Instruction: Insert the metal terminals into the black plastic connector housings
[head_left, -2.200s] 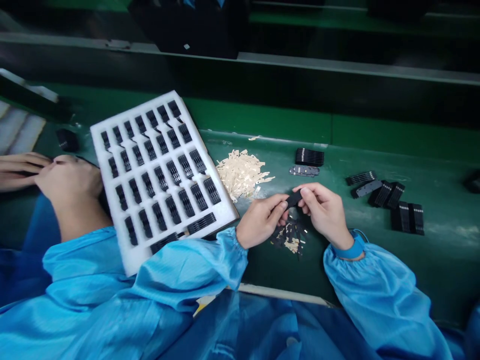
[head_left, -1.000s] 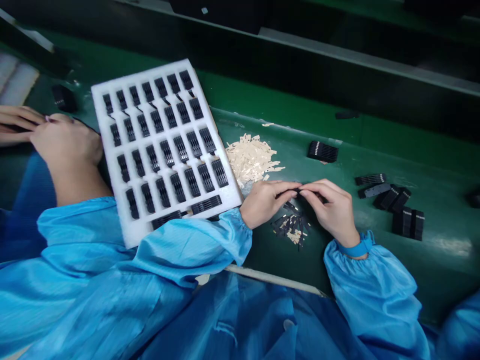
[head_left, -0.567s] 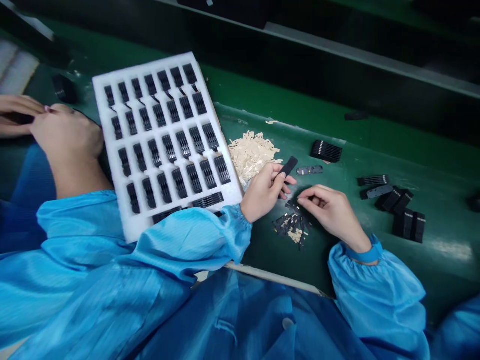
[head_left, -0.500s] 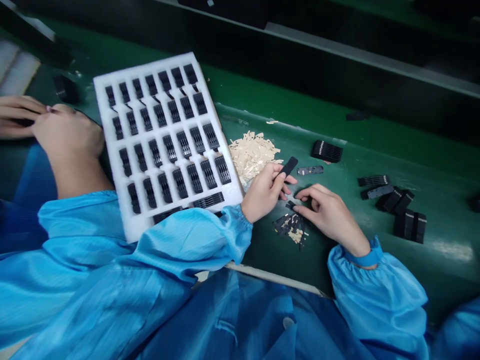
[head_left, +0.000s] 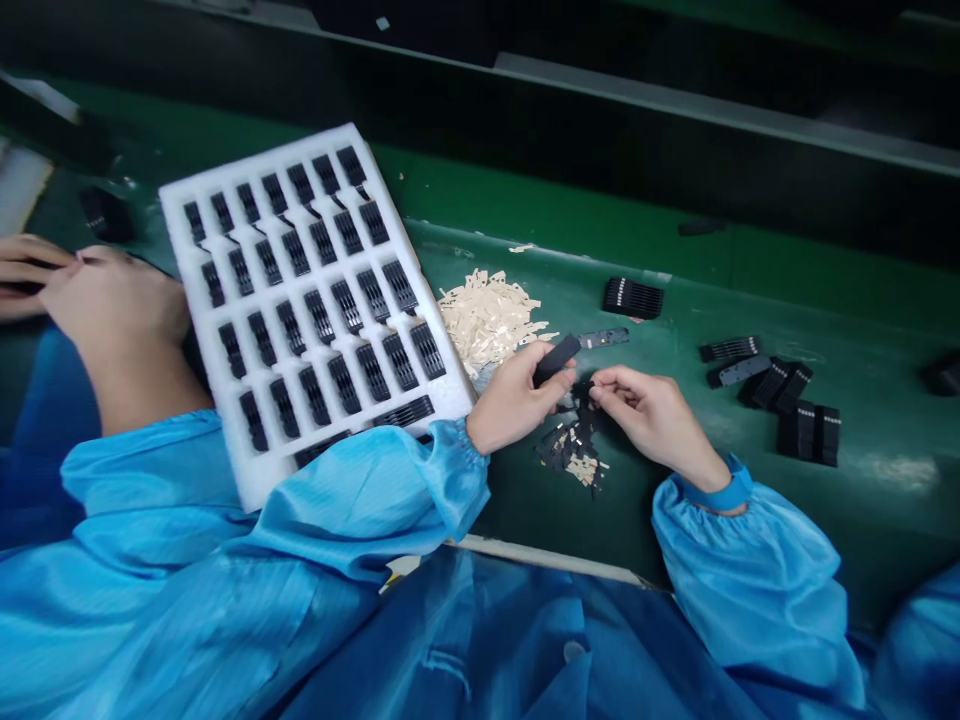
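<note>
A slim black block [head_left: 556, 361] is gripped in my left hand [head_left: 514, 395], over the green bench. My right hand [head_left: 637, 405] is pinched just to its right, at a small dark piece too small to make out. Below both hands lies a small heap of black and cream scraps [head_left: 577, 455]. A grey-black flat part [head_left: 604, 338] rests just beyond my left fingertips. Behind my left hand is a pile of cream paper-like pieces [head_left: 491, 315].
A white foam tray [head_left: 244, 465] with rows of black parts stands at left, partly under my left sleeve. Black blocks [head_left: 634, 298] and stacked black parts [head_left: 808, 432] lie to the right. Another person's hands [head_left: 112, 290] are at far left.
The black block in my left hand has tilted and turned slightly. My right fingertips have drawn together and lifted a little from the scraps. The whole view has shifted slightly.
</note>
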